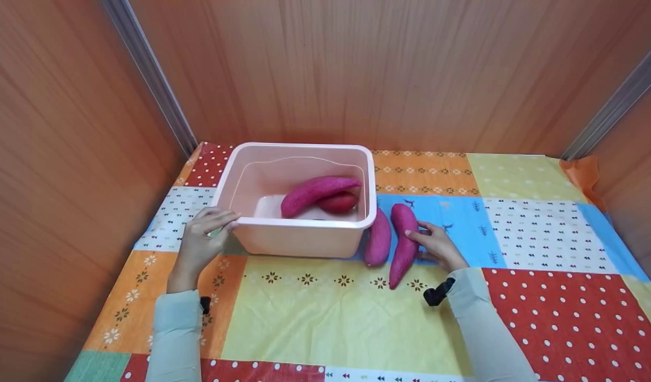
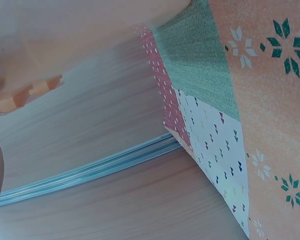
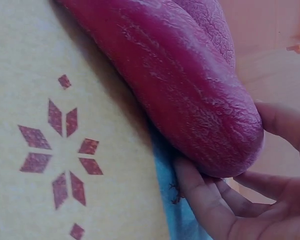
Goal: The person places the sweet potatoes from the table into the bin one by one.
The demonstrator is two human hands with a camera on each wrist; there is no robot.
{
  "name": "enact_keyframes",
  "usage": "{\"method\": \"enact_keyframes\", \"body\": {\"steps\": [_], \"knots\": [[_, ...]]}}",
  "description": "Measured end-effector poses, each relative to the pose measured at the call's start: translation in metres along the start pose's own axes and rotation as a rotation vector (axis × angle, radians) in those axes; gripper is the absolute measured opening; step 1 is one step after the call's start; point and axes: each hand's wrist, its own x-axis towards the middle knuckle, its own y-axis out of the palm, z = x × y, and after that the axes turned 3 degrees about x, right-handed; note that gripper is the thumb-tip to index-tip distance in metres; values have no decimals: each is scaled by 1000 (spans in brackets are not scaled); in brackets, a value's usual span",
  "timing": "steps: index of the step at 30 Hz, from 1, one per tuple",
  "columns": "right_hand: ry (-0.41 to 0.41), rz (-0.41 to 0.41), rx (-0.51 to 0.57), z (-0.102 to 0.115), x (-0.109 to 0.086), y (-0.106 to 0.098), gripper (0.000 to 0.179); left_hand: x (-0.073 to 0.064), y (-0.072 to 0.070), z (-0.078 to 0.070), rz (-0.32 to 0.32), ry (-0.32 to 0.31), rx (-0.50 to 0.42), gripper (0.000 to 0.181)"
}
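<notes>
My left hand (image 1: 206, 233) grips the near left corner of a pale pink plastic tub (image 1: 298, 239) by its rim. Inside the tub, a long purple sweet potato (image 1: 317, 192) lies across a rounded red item (image 1: 340, 202), which it partly covers. To the right of the tub, my right hand (image 1: 436, 245) holds a second purple sweet potato (image 1: 405, 239), thumb on one side and fingers on the other. Its wrinkled skin fills much of the right wrist view. A third sweet potato (image 1: 379, 241) lies between that one and the tub, its far end hidden by the rim.
A patchwork-patterned cloth (image 1: 336, 318) covers the table. Wood-grain panels (image 1: 352, 74) stand along the back and both sides, with metal strips (image 1: 155, 79) at the corners. Black wrist straps (image 1: 439, 292) show at the sleeves.
</notes>
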Motion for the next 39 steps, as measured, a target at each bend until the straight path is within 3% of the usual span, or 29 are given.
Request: {"method": "enact_keyframes", "body": {"steps": [14,39], "knots": [[-4,-29,59,-2,2,6,74,0,-3,0,-5,-6,9,27],[1,-79,64,-7,-2,4,80,0,0,-1,3,-20,5,25]]}}
